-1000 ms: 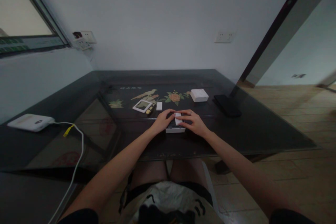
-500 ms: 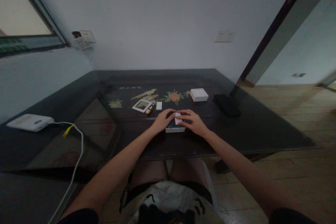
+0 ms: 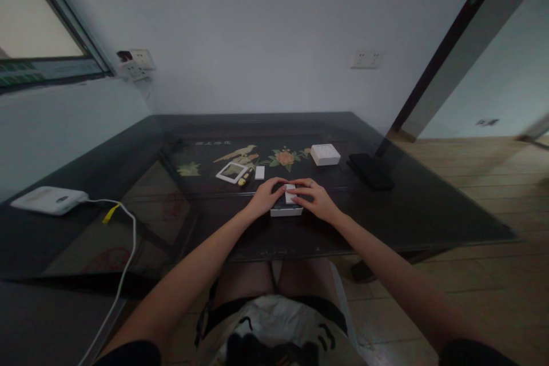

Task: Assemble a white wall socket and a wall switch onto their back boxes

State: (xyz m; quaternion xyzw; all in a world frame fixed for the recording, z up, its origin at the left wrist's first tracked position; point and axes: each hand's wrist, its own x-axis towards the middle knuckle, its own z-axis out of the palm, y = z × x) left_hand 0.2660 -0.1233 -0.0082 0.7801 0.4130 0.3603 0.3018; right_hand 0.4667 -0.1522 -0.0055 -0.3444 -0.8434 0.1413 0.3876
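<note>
On the table in front of me sits an open, shallow white box [image 3: 286, 213] with a dark inside. Over it lies a small white block [image 3: 290, 198], partly covered by my fingers. My right hand [image 3: 317, 199] is closed on this block from the right, its fingertips across the top and side. From the left, my left hand [image 3: 266, 197] is curled over the box, thumb and fingertips pinching at the block's upper left edge. The exact contact of the left fingertips is hard to make out.
Beyond my hands lie a white-framed flat piece [image 3: 220, 175], a yellow-and-black cutter [image 3: 245, 178] and a white card-like piece [image 3: 259, 172]. A white box [image 3: 325, 155] and a black pouch-like item [image 3: 371, 171] are to the right. A white device [image 3: 49, 200] with a cable [image 3: 134, 229] lies left.
</note>
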